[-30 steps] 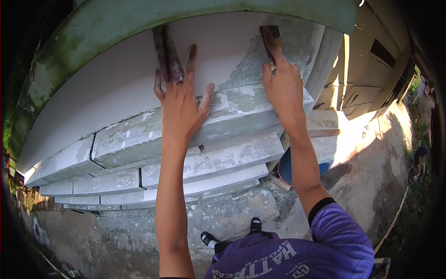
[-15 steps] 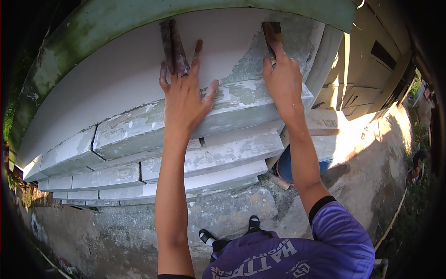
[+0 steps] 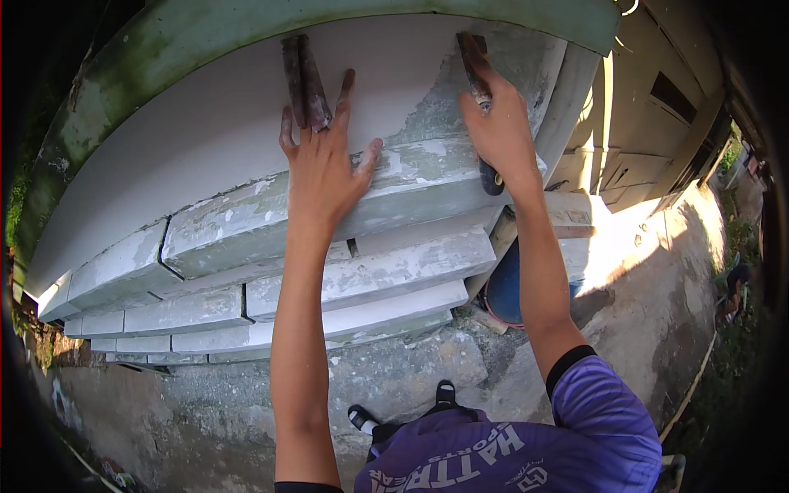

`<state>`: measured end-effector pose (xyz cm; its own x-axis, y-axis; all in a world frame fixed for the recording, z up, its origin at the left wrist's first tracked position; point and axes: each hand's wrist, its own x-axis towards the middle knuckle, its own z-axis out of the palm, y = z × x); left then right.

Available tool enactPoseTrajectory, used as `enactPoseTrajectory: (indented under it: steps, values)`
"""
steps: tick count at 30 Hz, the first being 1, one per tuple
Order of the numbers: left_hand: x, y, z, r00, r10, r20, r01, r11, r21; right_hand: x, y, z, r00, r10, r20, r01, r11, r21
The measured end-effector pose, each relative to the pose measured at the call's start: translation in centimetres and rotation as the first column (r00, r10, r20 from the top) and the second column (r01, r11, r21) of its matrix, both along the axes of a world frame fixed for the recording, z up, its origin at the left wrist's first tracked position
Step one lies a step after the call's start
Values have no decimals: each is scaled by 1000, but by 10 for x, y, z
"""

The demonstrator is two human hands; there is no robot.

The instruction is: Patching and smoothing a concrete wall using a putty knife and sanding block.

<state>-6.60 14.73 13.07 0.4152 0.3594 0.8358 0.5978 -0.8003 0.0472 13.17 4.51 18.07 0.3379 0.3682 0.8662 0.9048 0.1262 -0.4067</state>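
My left hand [image 3: 319, 177] lies on the smooth white wall face, fingers stretched out and spread. Two long dark, plaster-smeared pieces [image 3: 305, 86] cover its middle fingers like sleeves; exactly what they are, I cannot tell. Farther right, my right hand [image 3: 503, 131] grips a putty knife [image 3: 491, 177] with a black handle, its index finger stretched along toward the blade. The blade is tilted against the wall, beside a grey-green rough patch [image 3: 509, 62]. Below both hands, a pale stepped ledge [image 3: 411, 177] with patchy plaster juts out.
A green, stained curved edge [image 3: 205, 53] borders the wall's top. Beneath the ledge are more stepped courses [image 3: 370, 271]. A blue bucket [image 3: 505, 287] stands at the lower right on concrete ground [image 3: 641, 329]. Another person [image 3: 731, 292] is at the far right edge.
The putty knife has turned in my right hand, so its blade shows narrower and its black handle has come into view. My left hand has stayed nearly in place.
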Motion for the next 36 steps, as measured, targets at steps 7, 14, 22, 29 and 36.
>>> enactPoseTrajectory:
  steps: [7, 14, 22, 29, 36]
  values:
    - [-5, 5, -1, 999, -33, 29, 32, 999, 30, 7, 20, 9, 989, -123, 77, 122, 992, 12]
    - [-1, 5, 4, 998, -56, 33, 54, 997, 58, 28, -13, 6, 990, -23, 138, 28, 999, -32]
    - [-13, -6, 4, 1000, -20, -5, 20, 999, -41, 52, -162, -135, 655, 305, -691, -135, 947, 290]
    - [-14, -10, 12, 999, 13, -39, -16, 997, -80, 33, -290, -448, -383, -130, -915, -127, 988, -87]
    - [9, -56, -11, 968, 233, 91, -211, 957, -198, 14, -322, -534, -515, -266, -815, -395, 917, -50]
